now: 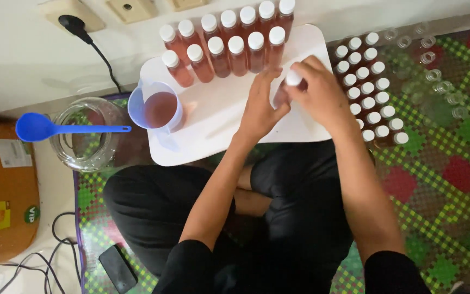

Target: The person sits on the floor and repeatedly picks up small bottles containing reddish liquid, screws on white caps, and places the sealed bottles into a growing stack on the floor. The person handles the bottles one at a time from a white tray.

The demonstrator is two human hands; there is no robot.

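Head view: left hand (261,111) grips small bottle (282,93) of reddish liquid on white tray (213,117); right hand (316,87) fingers pinch its white cap (294,78). Risk: tilted bottle spills; elbow may knock capped bottles (370,87) right of tray.

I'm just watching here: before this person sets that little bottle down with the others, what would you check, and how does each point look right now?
1. Bottle held firmly: ok, the left hand wraps its body.
2. White cap seated: cannot tell, the right hand covers part of it.
3. Free room on the white tray: ok, bare surface lies in front of the filled bottles.
4. Measuring jug upright: ok, it stands on the tray's left edge with reddish liquid inside.
5. Capped bottles on the mat standing: ok, in tidy rows right of the tray.
6. Blue spoon steady: cannot tell, it lies across the glass jar.
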